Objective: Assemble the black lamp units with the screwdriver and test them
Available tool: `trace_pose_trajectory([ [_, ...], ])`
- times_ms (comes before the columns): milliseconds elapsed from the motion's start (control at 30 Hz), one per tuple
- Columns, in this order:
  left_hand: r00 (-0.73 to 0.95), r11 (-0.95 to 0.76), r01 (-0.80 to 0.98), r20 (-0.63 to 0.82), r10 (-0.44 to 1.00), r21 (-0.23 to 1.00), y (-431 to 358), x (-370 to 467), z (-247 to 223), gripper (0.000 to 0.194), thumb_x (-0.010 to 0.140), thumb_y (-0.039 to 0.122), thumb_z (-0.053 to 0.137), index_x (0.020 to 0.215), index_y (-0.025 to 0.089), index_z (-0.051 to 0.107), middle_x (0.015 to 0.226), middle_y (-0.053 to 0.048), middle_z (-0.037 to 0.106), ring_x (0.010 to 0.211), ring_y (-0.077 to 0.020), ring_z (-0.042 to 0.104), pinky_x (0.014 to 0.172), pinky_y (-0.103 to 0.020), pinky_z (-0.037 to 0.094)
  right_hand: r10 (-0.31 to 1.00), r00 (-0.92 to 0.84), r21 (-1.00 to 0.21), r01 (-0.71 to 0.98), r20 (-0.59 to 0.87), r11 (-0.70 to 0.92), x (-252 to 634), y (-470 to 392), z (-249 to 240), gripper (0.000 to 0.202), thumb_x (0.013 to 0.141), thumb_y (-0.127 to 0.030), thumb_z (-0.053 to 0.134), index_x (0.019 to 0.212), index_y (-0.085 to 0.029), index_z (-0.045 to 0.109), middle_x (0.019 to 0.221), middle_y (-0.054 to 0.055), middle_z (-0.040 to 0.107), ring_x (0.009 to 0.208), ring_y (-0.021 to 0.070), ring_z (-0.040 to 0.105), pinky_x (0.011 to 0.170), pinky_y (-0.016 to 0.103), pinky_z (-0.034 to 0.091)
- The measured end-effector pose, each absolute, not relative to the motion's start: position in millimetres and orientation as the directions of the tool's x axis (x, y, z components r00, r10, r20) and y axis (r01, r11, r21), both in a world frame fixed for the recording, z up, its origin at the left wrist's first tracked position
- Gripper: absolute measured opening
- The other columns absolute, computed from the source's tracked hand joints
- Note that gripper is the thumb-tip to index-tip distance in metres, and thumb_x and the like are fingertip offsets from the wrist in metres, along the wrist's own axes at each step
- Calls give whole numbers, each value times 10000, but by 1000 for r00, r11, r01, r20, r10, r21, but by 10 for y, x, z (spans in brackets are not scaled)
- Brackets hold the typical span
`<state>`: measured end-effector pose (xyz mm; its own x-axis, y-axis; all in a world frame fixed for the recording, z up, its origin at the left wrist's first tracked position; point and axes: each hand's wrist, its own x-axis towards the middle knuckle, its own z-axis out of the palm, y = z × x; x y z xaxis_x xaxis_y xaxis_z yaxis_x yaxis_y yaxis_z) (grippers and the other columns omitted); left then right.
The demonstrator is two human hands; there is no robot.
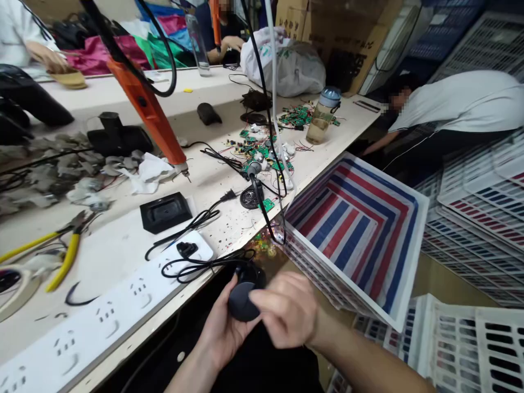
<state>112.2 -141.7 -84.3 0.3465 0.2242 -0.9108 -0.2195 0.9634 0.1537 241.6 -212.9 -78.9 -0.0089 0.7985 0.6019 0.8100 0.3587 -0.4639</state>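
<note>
Head view: left hand (224,334) grips black disc (240,303); curled right hand (291,312), grip unclear, overlaps it; carton lettering (347,70) blurred.

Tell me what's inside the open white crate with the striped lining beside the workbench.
Red, white and blue striped sheeting lines the white crate. It hides the crate's floor, so that and anything underneath the sheeting cannot be seen.

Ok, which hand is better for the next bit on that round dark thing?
Probably the right hand: its bent fingers are at the front of the round dark thing, while the left hand is busy holding it.
</note>
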Motion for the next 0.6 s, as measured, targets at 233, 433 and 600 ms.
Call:
trace_pose_trajectory([
  [233,337,967,-209,-918,211,145,-1404,1128,-887,319,869,322,596,1077,80,607,942,-162,715,775,-273,717,676,-410,619,726,652,-293,665,-220,-687,3784,-2659,-1981,303,882,-248,576,1144,-96,576,1136,162,604,1053,258,584,915,457,472],
  [433,332,970,-190,-921,206,148,-1400,1133,-877,351,867,329,598,1107,73,600,945,-166,716,780,-273,718,667,-398,619,547,678,-132,564,-491,-816,3952,-2600,-2458,305,913,-337,577,1156,-153,573,1132,76,614,970,204,619,844,419,527],
  [600,392,988,-106,-909,142,109,-1430,1204,-807,447,864,389,587,1135,33,598,951,-217,716,758,-284,720,643,-365,615,621,562,-221,618,-547,-754,3602,-2558,-2531,323,914,-336,576,1184,-158,562,1153,80,610,999,213,616,863,432,522],
])
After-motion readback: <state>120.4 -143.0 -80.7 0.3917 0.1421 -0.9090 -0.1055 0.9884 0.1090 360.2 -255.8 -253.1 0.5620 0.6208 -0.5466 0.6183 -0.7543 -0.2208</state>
